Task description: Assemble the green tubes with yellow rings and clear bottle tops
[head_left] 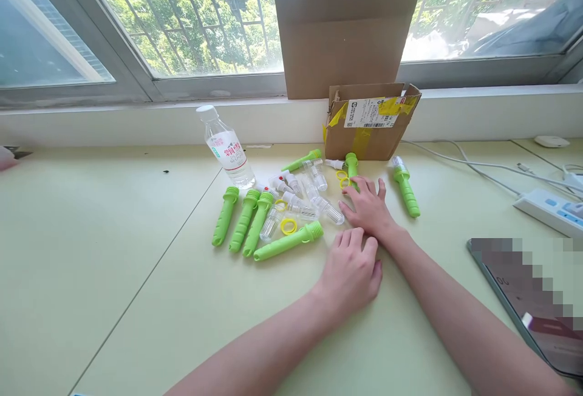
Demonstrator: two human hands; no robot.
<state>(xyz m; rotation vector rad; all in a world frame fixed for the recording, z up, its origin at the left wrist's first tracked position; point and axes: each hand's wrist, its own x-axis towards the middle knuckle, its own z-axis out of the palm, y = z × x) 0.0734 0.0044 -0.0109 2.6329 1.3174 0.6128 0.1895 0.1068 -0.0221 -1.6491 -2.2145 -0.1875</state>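
My right hand (368, 206) has its fingers spread beside the lower end of a green ridged tube (351, 165), partly covering it. Just in front, my left hand (350, 268) rests on the table, fingers loosely curled with nothing visible in them; its fingertips are hidden. Left of both hands lies a heap of clear plastic tubes (303, 206), with yellow rings (288, 226) among them. Several green tubes lie around the heap, one (288, 242) nearly crosswise at its front. Right of my right hand, another green tube (407, 191) has a clear cap on its far end.
A water bottle (231, 152) stands behind the green tubes on the left. An open cardboard box (371, 126) is at the back by the window. Cables and a power strip (549, 209) are on the right, with a phone (523, 311) nearer.
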